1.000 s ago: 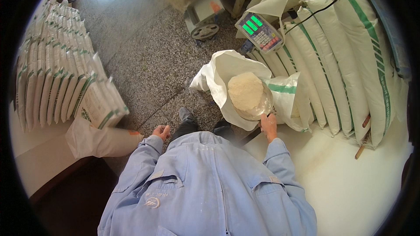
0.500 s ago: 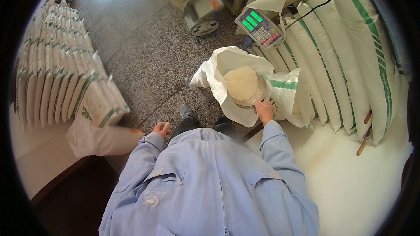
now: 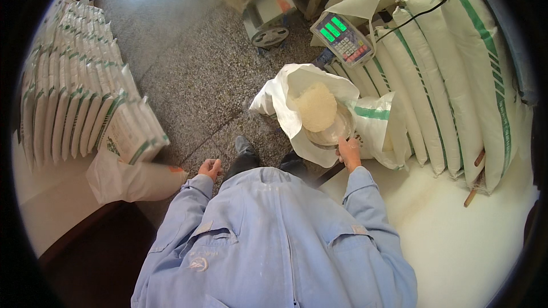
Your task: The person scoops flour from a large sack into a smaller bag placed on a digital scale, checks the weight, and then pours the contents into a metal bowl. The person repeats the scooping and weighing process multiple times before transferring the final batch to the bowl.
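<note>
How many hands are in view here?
2: the left hand, loosely curled beside the dark trousers, and the right hand, holding the scoop at the open white sack. Neither is hidden.

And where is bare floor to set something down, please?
The speckled floor is bare between the left bag stack and the open sack. The right is crowded: open sack, keypad display and standing bags close together.

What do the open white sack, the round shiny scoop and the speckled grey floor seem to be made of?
Open white sack: probably plastic, fairly matte, judging by its stiff creases.
Round shiny scoop: perhaps metal, smooth, from its greyish sheen beside the pale heaped powder; clear plastic is possible.
Speckled grey floor: apparently terrazzo, with light and dark chips; its glare suggests polish.
</note>
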`<state>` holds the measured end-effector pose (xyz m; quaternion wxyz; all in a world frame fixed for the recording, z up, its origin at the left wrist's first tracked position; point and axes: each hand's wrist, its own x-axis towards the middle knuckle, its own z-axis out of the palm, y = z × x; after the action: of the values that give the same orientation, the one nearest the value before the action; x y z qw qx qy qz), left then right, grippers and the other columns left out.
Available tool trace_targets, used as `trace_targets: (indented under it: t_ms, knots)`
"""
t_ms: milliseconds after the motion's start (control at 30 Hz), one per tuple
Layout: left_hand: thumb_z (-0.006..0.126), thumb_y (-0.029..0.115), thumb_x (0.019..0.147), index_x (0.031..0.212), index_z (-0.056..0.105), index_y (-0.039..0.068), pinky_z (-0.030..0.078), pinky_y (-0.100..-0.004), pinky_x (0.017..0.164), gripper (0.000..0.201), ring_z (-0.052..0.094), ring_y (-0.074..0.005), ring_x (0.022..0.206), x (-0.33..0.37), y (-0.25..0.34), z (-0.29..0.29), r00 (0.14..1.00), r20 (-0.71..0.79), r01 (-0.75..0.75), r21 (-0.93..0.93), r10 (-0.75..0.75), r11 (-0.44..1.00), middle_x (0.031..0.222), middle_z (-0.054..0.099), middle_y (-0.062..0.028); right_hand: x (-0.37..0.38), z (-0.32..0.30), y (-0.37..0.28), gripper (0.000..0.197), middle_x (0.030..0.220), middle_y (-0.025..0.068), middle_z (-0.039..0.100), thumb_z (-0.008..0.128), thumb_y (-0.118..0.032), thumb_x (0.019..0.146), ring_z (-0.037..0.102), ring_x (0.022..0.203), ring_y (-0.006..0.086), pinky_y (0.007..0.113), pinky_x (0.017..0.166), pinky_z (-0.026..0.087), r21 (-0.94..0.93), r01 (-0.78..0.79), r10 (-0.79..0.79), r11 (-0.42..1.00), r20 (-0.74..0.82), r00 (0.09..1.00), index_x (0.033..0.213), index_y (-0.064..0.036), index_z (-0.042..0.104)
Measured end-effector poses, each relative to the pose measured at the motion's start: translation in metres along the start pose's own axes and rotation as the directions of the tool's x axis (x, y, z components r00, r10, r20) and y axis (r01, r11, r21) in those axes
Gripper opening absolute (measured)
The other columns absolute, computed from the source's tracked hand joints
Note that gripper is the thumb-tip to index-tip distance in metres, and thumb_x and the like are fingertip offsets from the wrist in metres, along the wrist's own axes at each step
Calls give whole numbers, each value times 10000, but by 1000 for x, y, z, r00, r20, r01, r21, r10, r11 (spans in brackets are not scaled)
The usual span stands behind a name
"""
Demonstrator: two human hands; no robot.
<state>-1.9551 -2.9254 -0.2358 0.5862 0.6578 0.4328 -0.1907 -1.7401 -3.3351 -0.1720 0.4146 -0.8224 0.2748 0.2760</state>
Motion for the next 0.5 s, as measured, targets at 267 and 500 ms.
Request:
trace_targets:
  t_ms: [267,500]
  knots:
    - [583,409,820,984,514,3,472,-287,586,443,587,-150,671,3,-1,-1,1000,27,9,85,-12,996,782,623,-93,3,-3,8,345,509,104,506,503,-272,770,432,352,158,295,311,304,26,16,-17,1000,21,1000,711,64,555]
    - [528,449,842,967,509,61,435,-265,501,408,571,-121,614,-2,0,-7,999,15,-38,135,36,990,734,620,-48,2,-1,-3,350,498,111,515,497,-277,762,435,341,165,300,327,326,-45,13,-13,999,-1,1000,679,59,550]
